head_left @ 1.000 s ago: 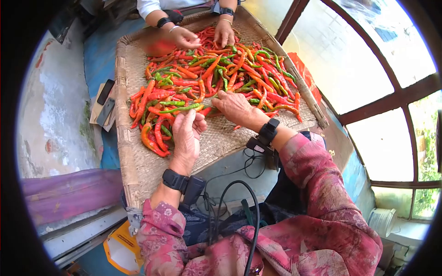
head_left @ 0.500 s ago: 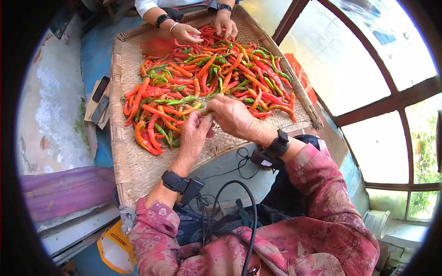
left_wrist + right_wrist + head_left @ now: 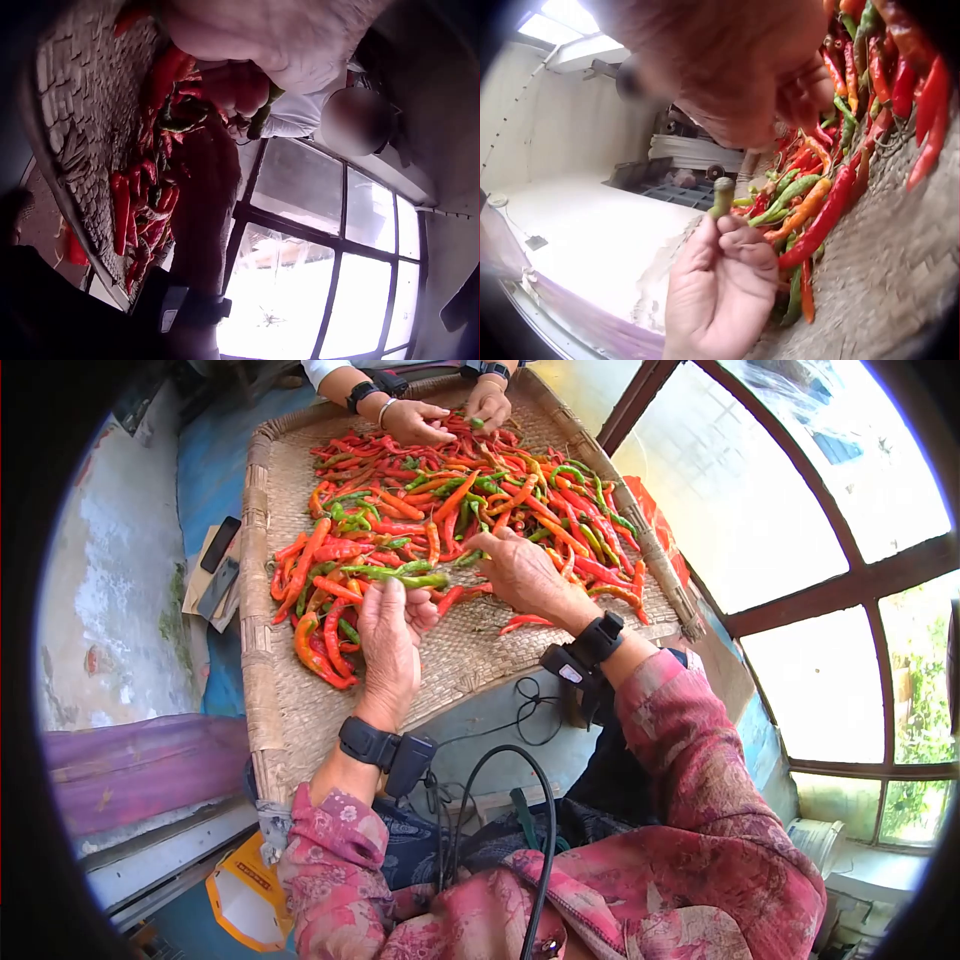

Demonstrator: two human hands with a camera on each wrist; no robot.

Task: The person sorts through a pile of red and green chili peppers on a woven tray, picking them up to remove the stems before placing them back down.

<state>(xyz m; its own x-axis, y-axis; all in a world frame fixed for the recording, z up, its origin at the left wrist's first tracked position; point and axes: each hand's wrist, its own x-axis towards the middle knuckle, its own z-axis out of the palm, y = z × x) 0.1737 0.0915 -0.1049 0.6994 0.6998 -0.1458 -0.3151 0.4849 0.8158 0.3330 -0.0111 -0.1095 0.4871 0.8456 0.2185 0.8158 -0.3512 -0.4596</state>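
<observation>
My left hand [image 3: 390, 645] pinches a green chili pepper [image 3: 425, 580] between thumb and fingers over the near side of the chili pile. In the right wrist view that pepper's blunt, capped end [image 3: 722, 193] sticks up from the left hand [image 3: 720, 300]. My right hand [image 3: 535, 575] is just right of the pepper, apart from it, back upward and fingers bent toward the pile. Its fingertips are partly hidden, so I cannot tell whether they hold anything. Red, orange and green chilies [image 3: 400, 505] lie heaped on a woven tray [image 3: 470, 650].
Across the tray, another person's hands [image 3: 415, 422] work at the pile's far edge, a small green piece by the fingers. Two phones [image 3: 220, 545] lie left of the tray. A black cable [image 3: 530, 760] loops before my lap. Windows [image 3: 820, 680] line the right side.
My hands came together at the green pepper half a second ago. Now they are apart, the right one moved away to the right and the left still pinching the pepper.
</observation>
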